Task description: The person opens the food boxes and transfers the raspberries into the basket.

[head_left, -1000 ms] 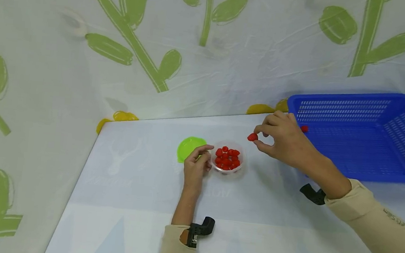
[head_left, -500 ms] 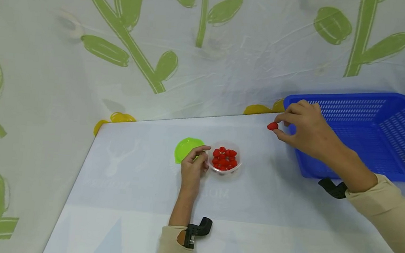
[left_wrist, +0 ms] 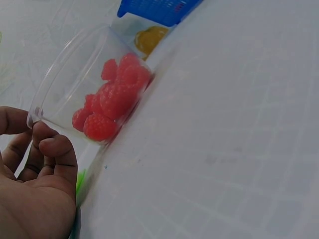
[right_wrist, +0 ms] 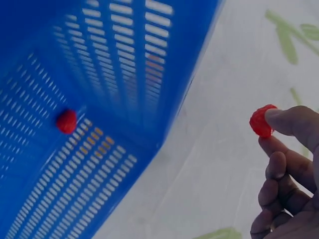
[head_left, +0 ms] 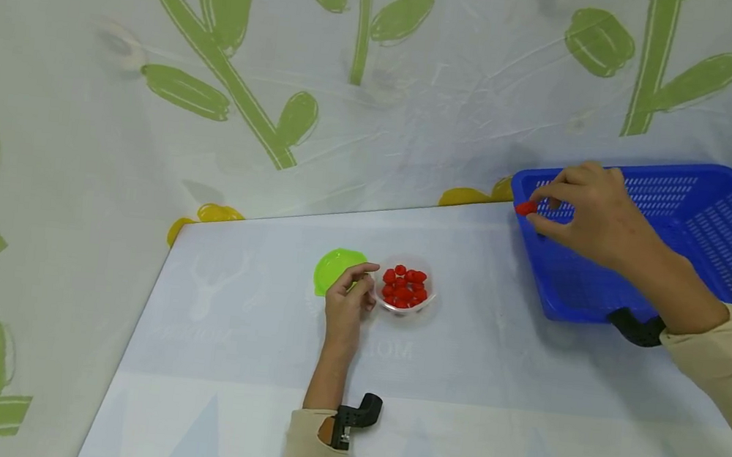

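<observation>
My right hand [head_left: 605, 215] pinches a red raspberry [head_left: 527, 208] between thumb and index finger, over the near-left rim of the blue plastic basket [head_left: 550, 305]. Its other fingers are curled in the right wrist view, where the held raspberry [right_wrist: 262, 121] shows beside the basket wall. One raspberry [right_wrist: 67, 121] lies inside the basket. My left hand [head_left: 345, 307] grips the rim of a clear plastic tub [head_left: 428, 304] with its fingertips. Several raspberries [left_wrist: 117, 99] lie heaped in the bottom of this tub, seen through its side in the left wrist view.
A bright green lid-like piece [head_left: 333, 269] lies on the white table [head_left: 248, 350], just left of the tub and partly behind my left hand. Behind the table's back edge hangs a white sheet [head_left: 470, 106] printed with green leaves. Black camera mounts [head_left: 357, 415] sit on both wrists.
My right hand has carried the raspberry right and away from me, from beside the tub to the basket's rim. The left hand has stayed at the tub.
</observation>
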Demonstrator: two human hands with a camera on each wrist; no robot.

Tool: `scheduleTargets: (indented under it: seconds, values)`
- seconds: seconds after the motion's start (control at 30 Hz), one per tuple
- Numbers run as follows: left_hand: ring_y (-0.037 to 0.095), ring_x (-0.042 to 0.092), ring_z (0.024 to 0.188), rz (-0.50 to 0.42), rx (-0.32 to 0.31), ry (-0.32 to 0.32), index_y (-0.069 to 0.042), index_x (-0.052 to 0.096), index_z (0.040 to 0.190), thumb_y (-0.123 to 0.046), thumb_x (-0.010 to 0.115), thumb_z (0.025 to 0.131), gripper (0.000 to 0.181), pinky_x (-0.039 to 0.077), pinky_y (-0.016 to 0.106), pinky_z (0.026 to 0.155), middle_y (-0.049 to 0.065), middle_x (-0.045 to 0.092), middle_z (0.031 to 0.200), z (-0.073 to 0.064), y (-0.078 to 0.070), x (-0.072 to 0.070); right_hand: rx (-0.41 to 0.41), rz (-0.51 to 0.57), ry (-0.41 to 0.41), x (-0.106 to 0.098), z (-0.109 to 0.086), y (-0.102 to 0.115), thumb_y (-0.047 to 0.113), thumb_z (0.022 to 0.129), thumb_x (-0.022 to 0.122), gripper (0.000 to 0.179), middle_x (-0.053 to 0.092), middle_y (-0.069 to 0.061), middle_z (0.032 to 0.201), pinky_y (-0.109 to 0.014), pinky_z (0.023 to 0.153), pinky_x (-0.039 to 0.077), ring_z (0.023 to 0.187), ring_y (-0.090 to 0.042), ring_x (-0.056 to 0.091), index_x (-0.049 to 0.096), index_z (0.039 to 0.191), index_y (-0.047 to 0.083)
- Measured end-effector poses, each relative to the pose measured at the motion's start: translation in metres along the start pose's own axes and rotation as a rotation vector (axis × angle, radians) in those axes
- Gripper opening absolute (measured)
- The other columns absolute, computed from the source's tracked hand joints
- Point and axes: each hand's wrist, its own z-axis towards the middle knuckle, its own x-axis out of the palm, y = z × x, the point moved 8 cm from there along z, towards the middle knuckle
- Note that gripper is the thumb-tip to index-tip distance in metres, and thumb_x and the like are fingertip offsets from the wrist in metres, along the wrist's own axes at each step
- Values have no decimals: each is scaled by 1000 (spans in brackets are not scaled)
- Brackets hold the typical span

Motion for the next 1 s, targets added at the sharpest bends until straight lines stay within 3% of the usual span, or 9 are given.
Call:
scheduleTargets:
  seconds: [0.23,0.6,1.0]
  values:
    - [19,49,67,6,24,-9,-9,73,113,-8,55,96,25,44,21,58,7,54,93,0,0,-2,109,-29,87,2,-1,-26,9,71,89,26,61,-15,89,-52,73,31,89,-37,51,77,92,0]
    - [18,49,66,-15,25,-6,-6,72,114,-9,55,95,25,44,21,58,6,53,90,1,0,1,158,-77,157,4,-2,-63,14,75,86,24,62,-17,91,-55,72,32,88,-39,51,77,93,0]
    - [18,50,67,-3,5,-12,-10,72,114,-11,55,96,24,45,21,59,7,54,96,-1,1,1,247,-68,285,16,-1,-92,16,82,80,24,61,-17,92,-58,76,31,95,-41,50,75,98,-1]
